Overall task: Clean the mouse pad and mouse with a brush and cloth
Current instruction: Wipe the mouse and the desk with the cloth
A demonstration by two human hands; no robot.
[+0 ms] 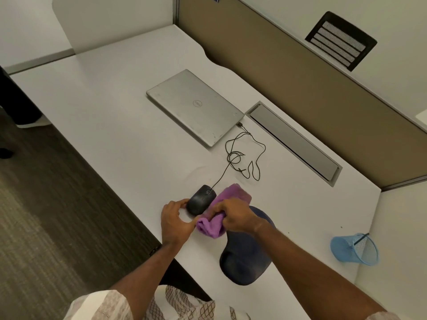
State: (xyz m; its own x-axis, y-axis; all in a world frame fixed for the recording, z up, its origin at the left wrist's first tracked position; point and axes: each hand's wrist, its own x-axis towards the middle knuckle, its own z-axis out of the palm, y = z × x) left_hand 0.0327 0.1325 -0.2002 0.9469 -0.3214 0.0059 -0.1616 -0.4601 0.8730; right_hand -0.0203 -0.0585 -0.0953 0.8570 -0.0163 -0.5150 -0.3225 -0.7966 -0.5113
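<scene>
as cloth point(213, 227) touches mouse point(199, 200), desk edge point(143, 219) near

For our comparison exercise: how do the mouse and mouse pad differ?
The mouse is black and small; the mouse pad is dark blue and larger. The mouse has a cable; the mouse pad has a wrist rest. The left hand holds the mouse; nothing grips the mouse pad. Both sit on the white desk.
</scene>
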